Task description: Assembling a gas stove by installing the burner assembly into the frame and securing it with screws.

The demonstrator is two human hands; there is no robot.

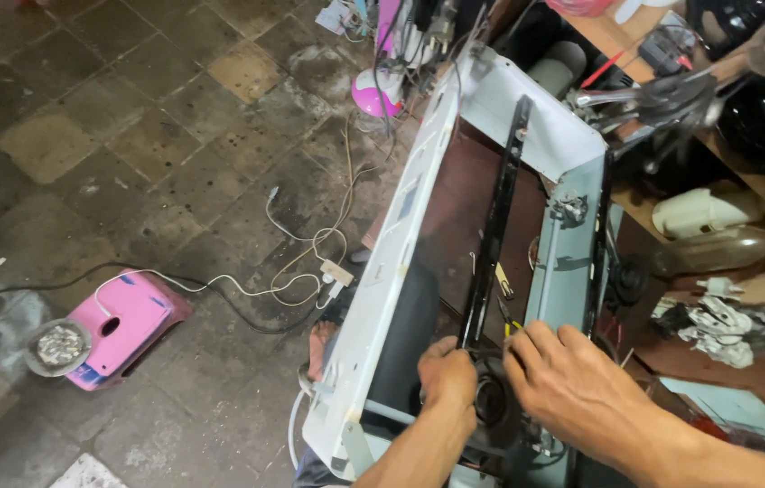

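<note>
A white appliance casing lies open in front of me, with a rust-brown inner panel and a long black bar running down its middle. My left hand is closed around the near end of that bar, by a black round part. My right hand rests right beside it on the same spot, fingers curled over small parts and a yellow piece. What the fingertips hold is hidden.
A pink plastic stool with a round metal dish sits on the tiled floor at left. White and black cables trail across the floor. A wooden bench at right carries tools, white plugs and clutter.
</note>
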